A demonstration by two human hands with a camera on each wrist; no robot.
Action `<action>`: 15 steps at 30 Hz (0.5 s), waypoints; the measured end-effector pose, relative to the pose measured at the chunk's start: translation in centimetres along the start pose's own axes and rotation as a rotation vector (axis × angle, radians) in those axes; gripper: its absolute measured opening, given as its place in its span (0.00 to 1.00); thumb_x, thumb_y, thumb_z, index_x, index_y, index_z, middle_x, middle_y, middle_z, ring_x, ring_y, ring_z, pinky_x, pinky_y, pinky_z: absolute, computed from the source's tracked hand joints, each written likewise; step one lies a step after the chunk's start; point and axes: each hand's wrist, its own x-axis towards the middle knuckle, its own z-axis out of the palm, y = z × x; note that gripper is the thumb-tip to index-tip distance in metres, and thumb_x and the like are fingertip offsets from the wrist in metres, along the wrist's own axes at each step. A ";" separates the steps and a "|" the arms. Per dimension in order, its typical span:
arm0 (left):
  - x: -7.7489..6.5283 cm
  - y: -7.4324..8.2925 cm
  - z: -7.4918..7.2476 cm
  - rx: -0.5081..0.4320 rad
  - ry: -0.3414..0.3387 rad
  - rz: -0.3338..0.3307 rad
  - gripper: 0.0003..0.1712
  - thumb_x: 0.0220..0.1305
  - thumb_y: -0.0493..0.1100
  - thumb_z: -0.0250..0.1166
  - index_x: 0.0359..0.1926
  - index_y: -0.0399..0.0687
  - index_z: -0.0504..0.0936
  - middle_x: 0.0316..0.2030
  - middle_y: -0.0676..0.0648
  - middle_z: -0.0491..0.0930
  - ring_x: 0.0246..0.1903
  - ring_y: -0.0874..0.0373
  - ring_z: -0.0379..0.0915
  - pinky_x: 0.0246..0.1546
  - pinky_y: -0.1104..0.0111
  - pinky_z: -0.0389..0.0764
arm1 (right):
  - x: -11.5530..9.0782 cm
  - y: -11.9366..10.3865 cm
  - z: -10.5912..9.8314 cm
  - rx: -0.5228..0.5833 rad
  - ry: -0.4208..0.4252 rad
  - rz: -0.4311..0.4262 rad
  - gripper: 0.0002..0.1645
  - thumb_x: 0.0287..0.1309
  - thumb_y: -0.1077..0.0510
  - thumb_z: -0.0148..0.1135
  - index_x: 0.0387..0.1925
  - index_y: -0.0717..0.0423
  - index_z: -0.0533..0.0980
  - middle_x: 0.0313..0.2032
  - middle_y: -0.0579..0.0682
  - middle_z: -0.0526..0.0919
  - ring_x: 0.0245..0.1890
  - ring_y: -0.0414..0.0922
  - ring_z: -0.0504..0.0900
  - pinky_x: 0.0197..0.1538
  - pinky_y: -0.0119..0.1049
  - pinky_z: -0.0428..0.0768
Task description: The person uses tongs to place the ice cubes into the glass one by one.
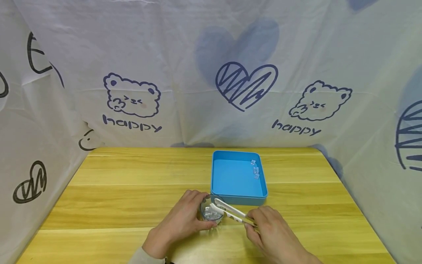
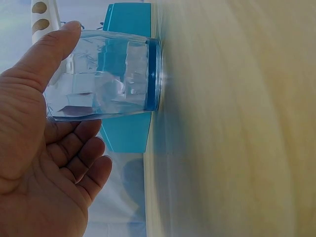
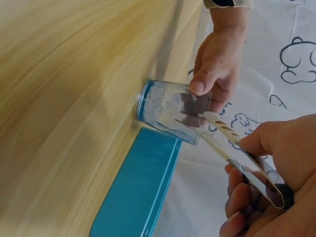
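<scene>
A clear drinking glass (image 1: 212,212) with clear cubes inside stands on the table, just in front of a blue tray (image 1: 237,200). My left hand (image 1: 186,214) holds the glass near its rim, thumb on the near side and fingers round the far side. In my right hand (image 1: 271,229) I grip a pair of tongs (image 1: 234,214) with white tips and metal arms. The tips are spread apart at the glass's mouth; in the right wrist view the tongs (image 3: 242,158) reach into it. Whether they touch a cube I cannot tell.
Several small clear cubes (image 1: 256,171) lie along the right side inside the blue tray. The wooden table (image 1: 132,190) extends to both sides. A white cloth (image 1: 184,73) with bear and heart drawings hangs behind and beside it.
</scene>
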 end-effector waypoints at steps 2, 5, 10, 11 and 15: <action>0.0 0.0 0.0 0.001 -0.001 0.000 0.49 0.53 0.64 0.81 0.68 0.41 0.77 0.56 0.48 0.81 0.54 0.56 0.71 0.60 0.57 0.81 | 0.0 0.0 0.0 -0.003 0.004 0.001 0.11 0.59 0.58 0.76 0.39 0.46 0.79 0.34 0.35 0.78 0.37 0.32 0.75 0.42 0.37 0.81; 0.0 0.0 0.0 -0.002 -0.003 -0.006 0.49 0.53 0.64 0.81 0.68 0.41 0.77 0.56 0.48 0.81 0.54 0.56 0.71 0.60 0.57 0.80 | 0.0 0.1 0.1 -0.002 0.007 0.001 0.11 0.58 0.58 0.76 0.38 0.46 0.79 0.34 0.35 0.78 0.37 0.32 0.74 0.41 0.37 0.81; 0.0 0.1 -0.1 -0.004 -0.001 -0.004 0.49 0.52 0.63 0.82 0.67 0.41 0.77 0.56 0.47 0.81 0.54 0.56 0.71 0.60 0.56 0.80 | 0.0 0.1 0.1 0.003 0.006 0.001 0.11 0.58 0.58 0.76 0.38 0.46 0.79 0.33 0.35 0.77 0.36 0.31 0.73 0.41 0.37 0.80; 0.0 0.1 -0.1 -0.005 -0.002 -0.004 0.49 0.52 0.63 0.82 0.68 0.41 0.77 0.56 0.47 0.81 0.54 0.56 0.71 0.60 0.55 0.80 | 0.0 0.1 0.1 0.003 0.006 0.001 0.11 0.58 0.58 0.76 0.38 0.46 0.79 0.33 0.35 0.77 0.36 0.31 0.73 0.41 0.37 0.80; 0.0 0.1 -0.2 -0.005 -0.001 -0.006 0.49 0.52 0.63 0.82 0.68 0.40 0.77 0.56 0.46 0.81 0.54 0.55 0.71 0.61 0.55 0.81 | 0.0 0.1 0.1 0.002 0.002 0.005 0.11 0.58 0.58 0.76 0.38 0.47 0.79 0.32 0.35 0.76 0.36 0.31 0.72 0.41 0.37 0.80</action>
